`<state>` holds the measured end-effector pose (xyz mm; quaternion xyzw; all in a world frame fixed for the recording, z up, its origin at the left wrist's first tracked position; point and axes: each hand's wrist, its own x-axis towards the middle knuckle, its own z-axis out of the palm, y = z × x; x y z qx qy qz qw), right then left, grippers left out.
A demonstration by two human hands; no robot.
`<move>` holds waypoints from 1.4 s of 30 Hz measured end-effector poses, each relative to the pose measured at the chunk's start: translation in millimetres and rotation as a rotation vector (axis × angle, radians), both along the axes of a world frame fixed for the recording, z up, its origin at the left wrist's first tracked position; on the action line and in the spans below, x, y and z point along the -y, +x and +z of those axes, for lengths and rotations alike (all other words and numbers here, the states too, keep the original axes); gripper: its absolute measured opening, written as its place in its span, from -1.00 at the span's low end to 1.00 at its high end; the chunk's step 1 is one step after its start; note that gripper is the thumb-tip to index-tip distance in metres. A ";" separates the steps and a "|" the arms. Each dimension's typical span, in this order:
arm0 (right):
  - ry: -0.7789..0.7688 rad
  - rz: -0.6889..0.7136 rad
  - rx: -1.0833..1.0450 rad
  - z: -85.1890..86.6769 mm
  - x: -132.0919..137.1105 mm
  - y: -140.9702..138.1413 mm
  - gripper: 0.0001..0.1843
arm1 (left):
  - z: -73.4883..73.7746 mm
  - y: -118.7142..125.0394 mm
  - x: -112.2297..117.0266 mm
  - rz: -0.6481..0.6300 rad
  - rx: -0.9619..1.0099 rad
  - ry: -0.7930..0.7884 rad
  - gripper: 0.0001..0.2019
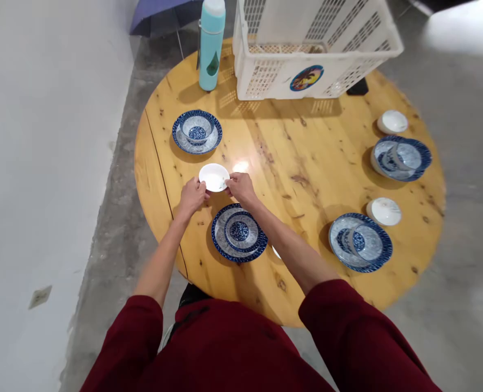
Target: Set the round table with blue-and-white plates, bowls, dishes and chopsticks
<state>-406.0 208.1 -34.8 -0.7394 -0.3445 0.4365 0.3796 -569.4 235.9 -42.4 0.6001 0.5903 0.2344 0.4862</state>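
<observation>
Between my two hands is a small white bowl (214, 177), gripped at its rim from either side. My left hand (195, 194) pinches its left edge, and my right hand (240, 188) has the right edge. Just beyond it stands a blue-patterned bowl (197, 130) on a larger blue-rimmed one. Nearer to me, under my right forearm, lies another blue-and-white set (239, 233), a smaller piece nested in a larger one. A white rim (276, 252) peeks out beside that forearm, mostly hidden.
On the round wooden table (282, 163), a white plastic crate (290, 76) and a light-blue bottle (211, 49) stand at the back. Blue-patterned bowl sets (360, 243) (401, 158) and small white bowls (384, 211) (392, 122) sit at the right. A wall (41, 163) runs along the left.
</observation>
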 end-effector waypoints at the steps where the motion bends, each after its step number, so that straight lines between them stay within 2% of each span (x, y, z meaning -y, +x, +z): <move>1: -0.011 0.002 0.033 -5.7 -8.0 -0.7 -0.85 | -4.1 -0.4 -8.0 -0.007 -0.026 -0.002 -0.85; 5: -0.058 0.016 0.123 -24.7 -27.6 -3.7 -0.82 | -16.7 -1.3 -28.5 -0.012 -0.084 -0.051 -0.87; 10: -0.063 0.044 0.169 -35.2 -36.9 -6.7 -0.83 | -23.4 -2.6 -39.9 0.021 -0.001 -0.113 -0.88; 19: -0.117 0.132 0.233 -35.2 -40.2 -12.3 -0.79 | -27.7 -12.6 -48.4 -0.025 -0.035 -0.107 -0.78; 29: -0.104 0.109 0.173 -35.8 -40.5 -18.0 -0.81 | -26.8 -12.9 -52.3 -0.040 -0.022 -0.112 -0.78; 32: -0.107 0.106 0.142 -29.0 -36.4 -5.9 -0.80 | -29.6 -19.2 -50.8 -0.050 -0.028 -0.099 -0.79; 35: 0.016 0.010 0.143 -10.4 -15.4 30.2 -0.76 | -30.0 -31.3 -43.6 -0.025 -0.008 -0.057 -0.77; 37: 0.142 -0.115 0.141 10.5 13.6 61.6 -0.74 | -27.4 -41.3 -34.9 0.025 0.026 -0.022 -0.78; 40: 0.279 -0.339 0.207 47.4 79.3 98.0 -0.79 | -19.2 -57.2 -15.4 0.094 0.038 0.029 -0.77; 42: 0.348 -0.536 0.296 63.9 132.0 108.8 -0.83 | -13.5 -67.0 1.9 0.125 0.024 0.056 -0.78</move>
